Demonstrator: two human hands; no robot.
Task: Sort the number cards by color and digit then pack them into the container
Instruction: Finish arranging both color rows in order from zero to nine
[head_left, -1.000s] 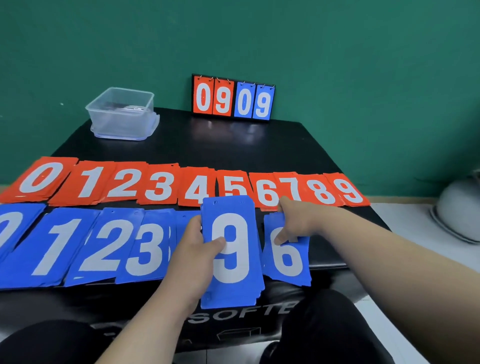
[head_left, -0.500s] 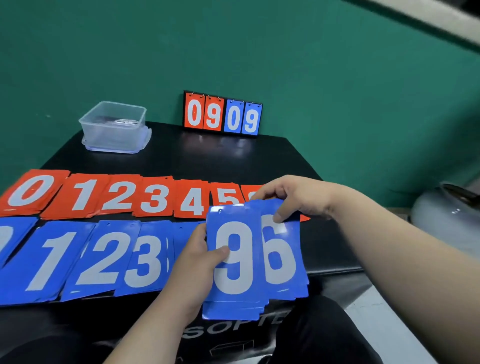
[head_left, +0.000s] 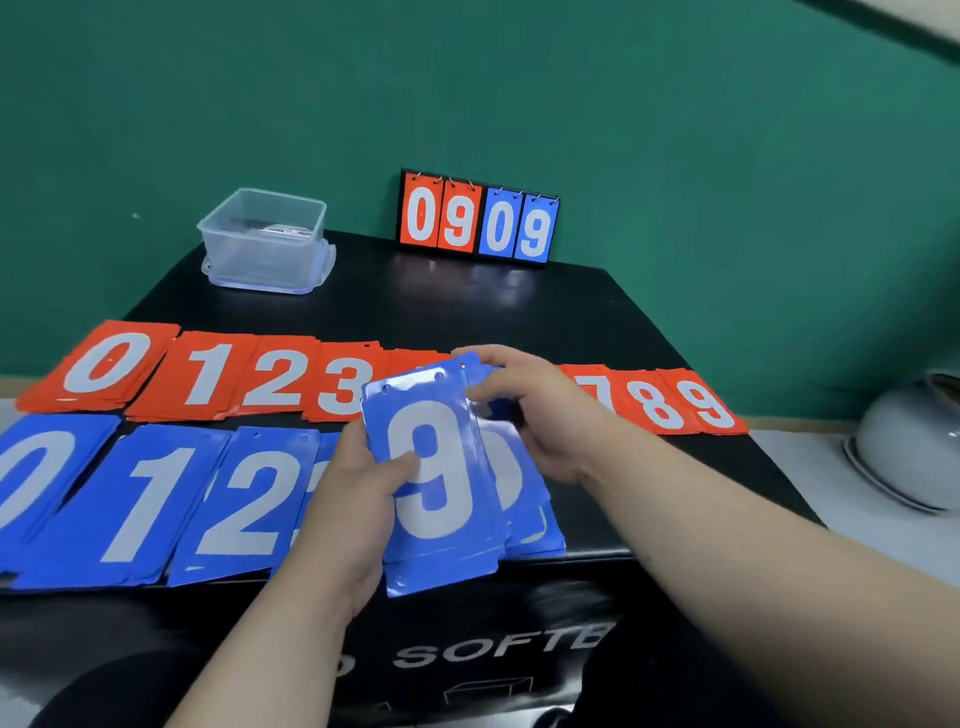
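Observation:
My left hand grips a stack of blue number cards with a 9 on top, thumb across its face. My right hand holds a second batch of blue cards and tucks it behind the 9 stack; its digit is mostly hidden. A row of red card piles runs 0 to 9 across the black table, with the middle piles hidden by my hands. In front lie blue piles 0, 1, 2, and a partly hidden one beside my left hand. A clear plastic container stands at the back left.
A small flip scoreboard reading 0909 stands at the back edge against the green wall. The black table drops off on the right, where a grey round pot sits on the floor. The front face of the table carries white lettering.
My right hand picked up the blue 6 pile from the table and brought it left, behind the 9 stack in my left hand. The view tilted slightly.

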